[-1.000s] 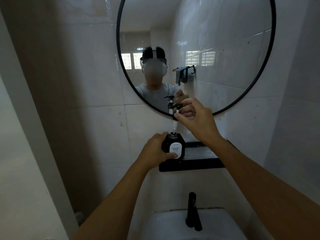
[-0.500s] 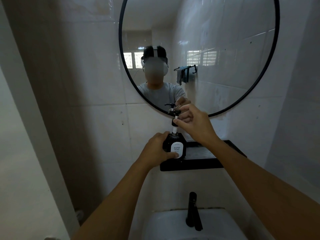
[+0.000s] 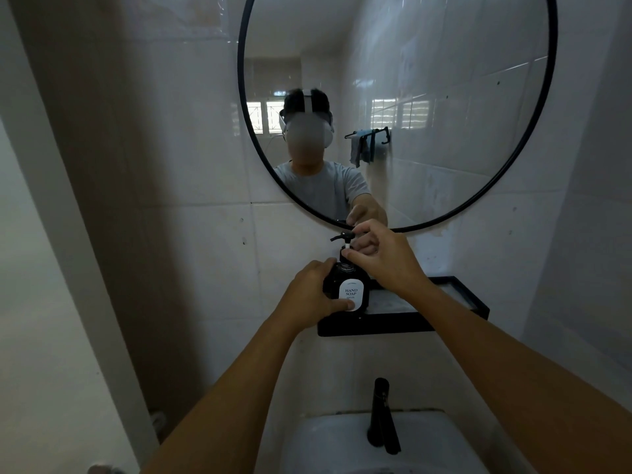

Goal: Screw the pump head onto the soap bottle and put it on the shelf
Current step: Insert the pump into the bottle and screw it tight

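A black square soap bottle [image 3: 349, 285] with a white "HAND SOAP" label stands at the left end of a black wall shelf [image 3: 403, 326]. My left hand [image 3: 309, 294] wraps the bottle's left side, thumb across the label's lower edge. The black pump head [image 3: 344, 238] sits over the bottle's neck, its spout pointing left, a short white stem showing below it. My right hand [image 3: 384, 257] pinches the pump's collar just above the neck. The neck's thread shows under my fingers.
A round black-framed mirror [image 3: 533, 138] hangs right above the shelf and reflects a person. A black tap [image 3: 381, 415] rises from the white basin [image 3: 342, 443] below. Tiled walls close in on the left and right.
My right hand has lowered the pump head, its tube sliding into the bottle until the collar reached the neck. My left hand has kept its hold on the bottle. The view tilted downward slightly.
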